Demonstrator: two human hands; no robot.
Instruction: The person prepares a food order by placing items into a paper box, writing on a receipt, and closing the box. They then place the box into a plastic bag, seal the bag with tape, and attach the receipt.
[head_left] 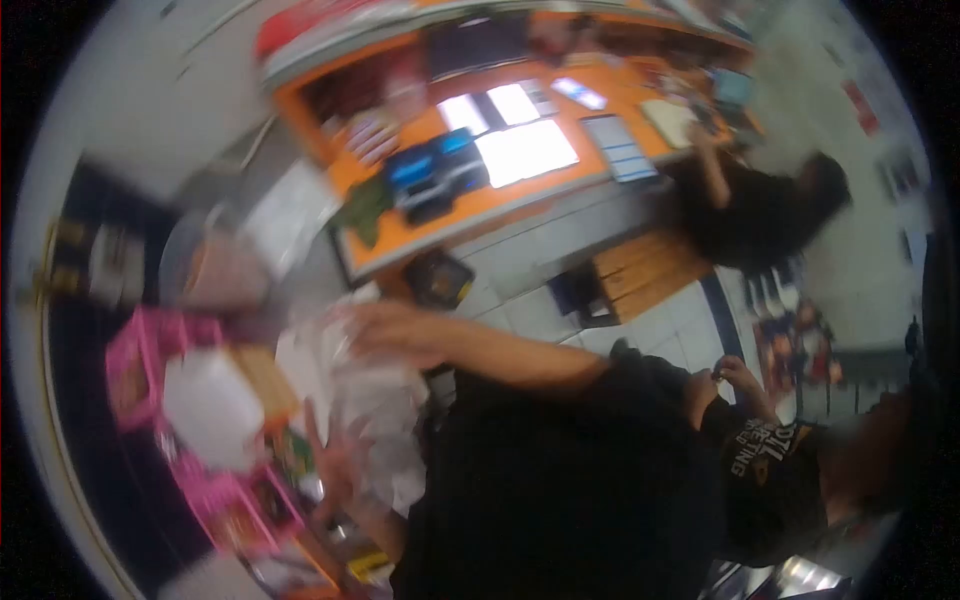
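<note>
My right hand [395,335] reaches across to a crumpled white plastic bag [385,430], its fingers curled at the bag's upper end; motion blur softens the grip. Below it, my left hand [338,468] has its fingers spread, beside the bag and close to the pink baskets. A white flat-topped item [212,408] sits over the pink basket [145,365], with a brown cardboard piece [265,385] along its edge. Small packets near my left hand are too blurred to name.
An orange desk [385,245] holds papers, a tablet-like panel [618,148] and a black-and-blue device [430,175]. One person [760,205] works at it; another person [770,460] is at right, hands together. A wooden stool [650,275] and a clear bag [215,262] stand nearby.
</note>
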